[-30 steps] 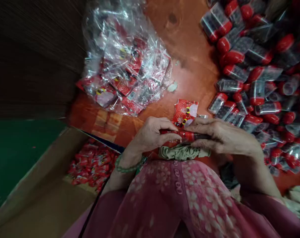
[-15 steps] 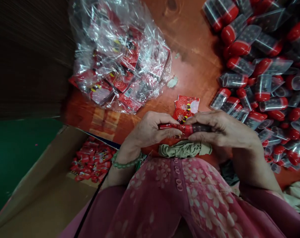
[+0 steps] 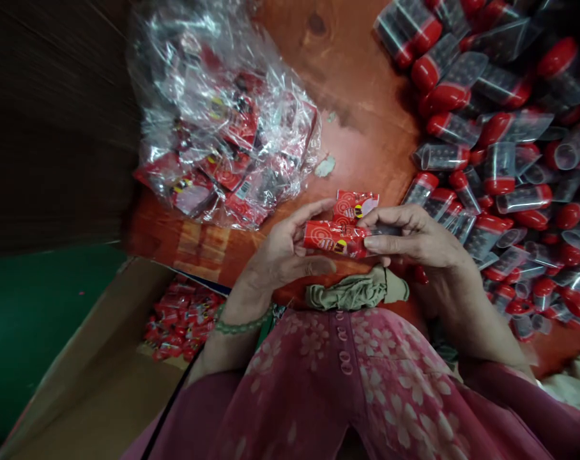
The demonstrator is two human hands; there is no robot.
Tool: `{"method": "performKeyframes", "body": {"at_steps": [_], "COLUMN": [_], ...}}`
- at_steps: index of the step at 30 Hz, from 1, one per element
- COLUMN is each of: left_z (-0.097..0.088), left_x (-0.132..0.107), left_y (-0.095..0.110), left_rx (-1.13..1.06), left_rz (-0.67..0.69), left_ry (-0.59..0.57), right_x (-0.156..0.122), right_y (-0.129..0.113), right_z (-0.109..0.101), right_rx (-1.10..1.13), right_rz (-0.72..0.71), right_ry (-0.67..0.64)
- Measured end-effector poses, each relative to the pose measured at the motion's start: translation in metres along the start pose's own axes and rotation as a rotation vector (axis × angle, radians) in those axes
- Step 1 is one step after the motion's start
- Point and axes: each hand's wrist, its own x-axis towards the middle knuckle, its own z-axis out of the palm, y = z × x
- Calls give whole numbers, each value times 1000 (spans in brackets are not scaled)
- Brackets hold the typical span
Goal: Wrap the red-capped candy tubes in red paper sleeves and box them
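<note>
My right hand pinches a small clear tube with dark contents between thumb and fingers. A red printed sleeve with a yellow and black figure covers the tube's left part. My left hand is open around the sleeve's left end, thumb below and index finger above, apart from each other. Whether its palm touches the sleeve I cannot tell. Behind the sleeve, flat red printed labels lie on the table. A crumpled grey-green cloth glove lies between my hands and my body.
A clear plastic bag of red labels lies on the orange table at the left. Clear tubes with red caps are heaped at the right. Below the left table edge, a cardboard box holds many red-wrapped pieces.
My left hand has loosened its grip on the sleeve and spread its fingers. The printed face of the sleeve now shows more fully. My right hand still holds the tube.
</note>
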Motion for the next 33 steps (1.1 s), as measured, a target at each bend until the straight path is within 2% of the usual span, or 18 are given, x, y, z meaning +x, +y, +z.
{"method": "performKeyframes", "body": {"at_steps": [4,8,13,22,27,31,33], "left_z": [19,36,49,55,56,59,58], "left_x": [-3,0,7,16,17,19,20], "left_y": [-20,-33,-33,-34,-32,-31,-30], "left_rx": [-262,-295,-330,-376,-398,-385,-382], "left_rz": [32,-2,-27,2,15,25,35], "left_ry": [92,188,363,349,359,354,356], "right_x": [4,6,9,17,19,24,24], "right_y": [7,13,19,25,26,33,37], "right_z": [1,5,15,34,43,55,59], "right_rx": [109,124,135,146,184,188,193], "right_rz": [-35,-57,-125,-264,-243,-354,-405], "right_ry": [77,137,214,413,471,600,613]}}
